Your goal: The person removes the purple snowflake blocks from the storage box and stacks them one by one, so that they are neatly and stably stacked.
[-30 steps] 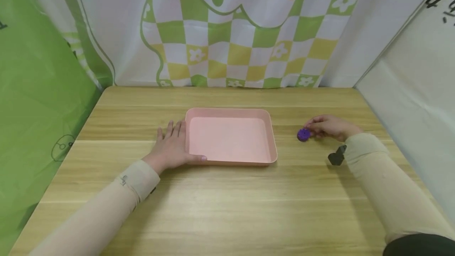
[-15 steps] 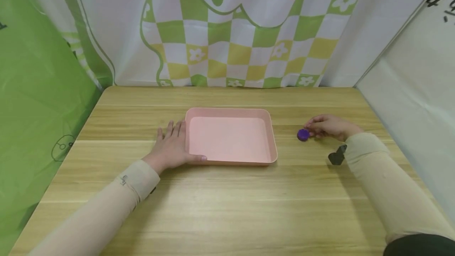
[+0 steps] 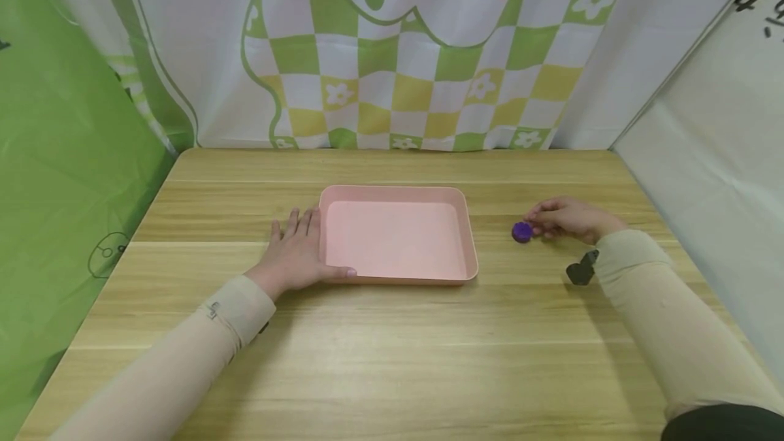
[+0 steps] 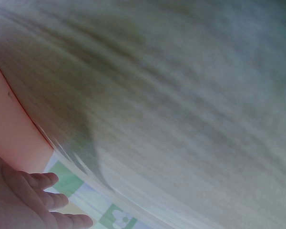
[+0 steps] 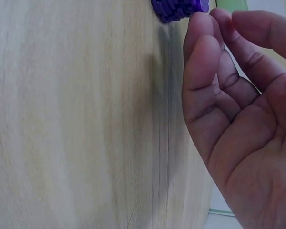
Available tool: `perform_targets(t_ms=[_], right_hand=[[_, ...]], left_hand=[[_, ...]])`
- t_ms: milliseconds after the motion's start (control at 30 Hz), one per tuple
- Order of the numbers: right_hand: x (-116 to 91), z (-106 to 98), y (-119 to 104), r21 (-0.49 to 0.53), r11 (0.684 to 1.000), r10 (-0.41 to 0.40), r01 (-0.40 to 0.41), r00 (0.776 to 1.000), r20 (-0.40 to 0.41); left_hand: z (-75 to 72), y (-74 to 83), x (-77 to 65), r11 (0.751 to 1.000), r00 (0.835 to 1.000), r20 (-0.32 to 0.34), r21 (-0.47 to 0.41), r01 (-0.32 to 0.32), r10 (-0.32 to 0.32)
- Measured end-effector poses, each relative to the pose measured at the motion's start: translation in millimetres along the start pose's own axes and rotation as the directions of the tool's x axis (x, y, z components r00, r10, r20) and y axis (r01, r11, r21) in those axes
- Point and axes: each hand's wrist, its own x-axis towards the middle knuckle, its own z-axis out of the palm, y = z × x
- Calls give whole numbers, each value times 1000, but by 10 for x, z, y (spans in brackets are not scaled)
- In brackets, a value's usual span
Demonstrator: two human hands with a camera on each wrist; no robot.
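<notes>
A shallow pink tray (image 3: pixel 395 240) lies on the wooden table. My left hand (image 3: pixel 290 254) rests at its left end, fingers spread along the side wall and thumb over the front rim. In the left wrist view, the fingers of that left hand (image 4: pixel 33 202) stretch out straight beside the tray wall (image 4: pixel 14 119). To the right of the tray, my right hand (image 3: pixel 566 218) holds a small purple round piece with a notched edge (image 3: pixel 522 232) at its fingertips. The right wrist view shows the piece's ridged side (image 5: pixel 174 8), partly cut off by the frame; its exact kind is unclear.
The wooden table (image 3: pixel 392 359) ends at a checkered, flowered curtain (image 3: pixel 416 87) at the back. A green sheet (image 3: pixel 73 155) hangs on the left and a white one (image 3: pixel 723 155) on the right. A dark device (image 3: pixel 582 269) hangs under the right cuff.
The purple piece's upper face looks different from a second ago, its dotted pattern no longer clear, so it seems slightly turned. Both hands and the tray stay in place.
</notes>
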Motion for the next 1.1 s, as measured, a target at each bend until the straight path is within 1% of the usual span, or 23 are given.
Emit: perform_targets(t_ms=[333, 600, 733, 833, 967, 1033, 1067, 1100], right_hand=[[50, -45, 13, 1, 1000, -9, 9, 1000, 2], [70, -14, -18, 9, 1000, -14, 14, 1000, -20], [92, -36, -9, 5, 1000, -23, 23, 999, -21], [104, -74, 9, -15, 999, -34, 33, 999, -29], [50, -125, 68, -84, 995, -53, 49, 997, -52], [-10, -137, 105, -156, 986, -65, 54, 995, -70], [-48, -139, 124, -204, 977, -79, 62, 994, -77], [-83, -137, 143, -267, 961, -97, 71, 992, -86]], left_hand=[[18, -15, -22, 1000, 1000, -14, -15, 5, -6], [10, -26, 8, 1000, 1000, -20, -13, 8, -9], [11, -40, 31, 1000, 1000, -17, -15, 19, -19], [9, -47, 58, 1000, 1000, -23, -7, 21, -21], [18, -41, 87, 1000, 1000, -22, 0, 5, -5], [40, -38, 98, 1000, 1000, -10, -6, 0, 0], [48, -36, 99, 1000, 1000, -5, -16, -2, 2], [60, -42, 101, 1000, 1000, -4, -30, -4, 4]])
